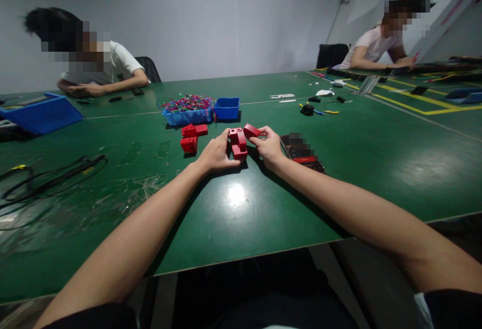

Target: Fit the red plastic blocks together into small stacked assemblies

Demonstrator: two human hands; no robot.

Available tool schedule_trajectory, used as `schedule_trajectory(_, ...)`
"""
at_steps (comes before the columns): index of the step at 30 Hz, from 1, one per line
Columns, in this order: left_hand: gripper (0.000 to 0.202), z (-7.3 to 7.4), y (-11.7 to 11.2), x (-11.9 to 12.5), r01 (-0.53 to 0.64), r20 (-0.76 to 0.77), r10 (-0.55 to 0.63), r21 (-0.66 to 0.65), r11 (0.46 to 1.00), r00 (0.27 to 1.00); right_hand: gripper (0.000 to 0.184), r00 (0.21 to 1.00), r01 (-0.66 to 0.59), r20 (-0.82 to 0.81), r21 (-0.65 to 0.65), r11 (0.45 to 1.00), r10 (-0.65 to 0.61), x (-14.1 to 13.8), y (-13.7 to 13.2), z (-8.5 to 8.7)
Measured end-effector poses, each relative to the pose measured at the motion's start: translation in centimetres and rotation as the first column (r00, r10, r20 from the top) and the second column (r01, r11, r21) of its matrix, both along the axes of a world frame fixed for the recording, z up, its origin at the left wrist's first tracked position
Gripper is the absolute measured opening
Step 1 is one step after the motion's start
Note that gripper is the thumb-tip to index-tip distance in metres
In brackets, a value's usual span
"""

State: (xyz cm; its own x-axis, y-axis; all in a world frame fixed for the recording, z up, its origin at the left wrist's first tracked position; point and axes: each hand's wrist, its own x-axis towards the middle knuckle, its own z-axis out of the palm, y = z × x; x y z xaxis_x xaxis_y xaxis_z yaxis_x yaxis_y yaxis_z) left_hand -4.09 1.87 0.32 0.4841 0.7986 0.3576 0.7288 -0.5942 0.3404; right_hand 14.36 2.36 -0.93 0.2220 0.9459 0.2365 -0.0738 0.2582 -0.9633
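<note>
My left hand (217,154) is closed around the side of a cluster of red blocks (238,143) on the green table, its thumb along the near edge. Between the thumb and fingers of my right hand (268,145) is a single red block (251,130), tilted and just right of the cluster's top. Whether that block touches the cluster I cannot tell. Left of my left hand lie more red blocks (189,144), some with dark holes in their faces. A dark phone-like object (301,150) with a red band lies beside my right wrist.
Beyond my hands stand a blue bin of colourful wires (188,115) and a smaller blue bin (227,109). Black cables (48,178) lie at left near a large blue bin (43,117). Pliers (327,112) lie at right. Two people sit across the table.
</note>
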Motion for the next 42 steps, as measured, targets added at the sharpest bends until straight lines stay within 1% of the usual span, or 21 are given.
schedule_trajectory(7,0.091,-0.10,0.09,-0.03,0.009,0.008,-0.009,0.020,1.000,1.000,0.038,0.998,-0.038,0.054,0.001,0.999,0.038,0.06,0.40,-0.50)
schedule_trajectory(11,0.091,-0.07,0.05,0.00,0.011,0.017,-0.012,0.019,1.000,1.000,0.045,0.995,-0.104,0.005,-0.024,0.994,0.104,-0.16,0.11,-0.34)
schedule_trajectory(14,0.089,-0.06,0.03,0.02,0.012,0.030,-0.013,0.023,1.000,0.999,0.045,0.991,-0.135,-0.008,-0.037,0.990,0.135,-0.31,-0.10,-0.21)
schedule_trajectory(18,0.090,-0.15,0.11,0.02,0.007,0.023,-0.007,0.029,1.000,1.000,0.038,0.995,-0.096,0.036,0.008,0.995,0.096,-0.27,-0.08,-0.21)
schedule_trajectory(23,0.091,-0.26,0.19,-0.03,-0.002,0.009,0.002,0.030,1.000,1.000,0.035,0.995,-0.024,0.097,-0.026,0.999,0.027,-0.10,0.03,-0.20)
schedule_trajectory(25,0.091,-0.30,0.23,-0.06,-0.001,0.006,0.001,0.026,1.000,1.000,0.036,0.992,-0.013,0.124,-0.019,1.000,0.015,-0.07,0.04,-0.20)
schedule_trajectory(27,0.092,-0.33,0.27,-0.09,-0.002,0.005,0.002,0.026,1.000,1.000,0.036,0.991,-0.021,0.129,-0.011,1.000,0.022,-0.08,-0.01,-0.19)
schedule_trajectory(30,0.093,-0.35,0.27,-0.10,-0.003,0.008,0.002,0.025,1.000,1.000,0.033,0.994,-0.066,0.088,-0.008,0.998,0.067,-0.18,-0.15,-0.12)
schedule_trajectory(33,0.093,-0.32,0.23,-0.10,0.006,0.012,-0.006,0.023,1.000,1.000,0.030,0.992,-0.104,0.073,0.025,0.994,0.102,-0.28,-0.17,-0.13)
schedule_trajectory(38,0.094,-0.40,0.27,-0.12,0.007,0.017,-0.008,0.033,0.999,1.000,0.028,0.991,-0.065,0.122,0.069,0.996,0.056,-0.33,0.34,-0.63)
schedule_trajectory(40,0.095,-0.49,0.34,-0.14,0.001,0.008,-0.001,0.034,0.999,1.000,0.026,0.987,-0.082,0.142,0.077,0.994,0.070,-0.31,0.50,-0.81)
schedule_trajectory(42,0.097,-0.57,0.40,-0.15,-0.001,-0.001,0.001,0.035,0.999,1.000,0.028,0.981,-0.107,0.170,0.095,0.990,0.090,-0.25,0.53,-0.88)
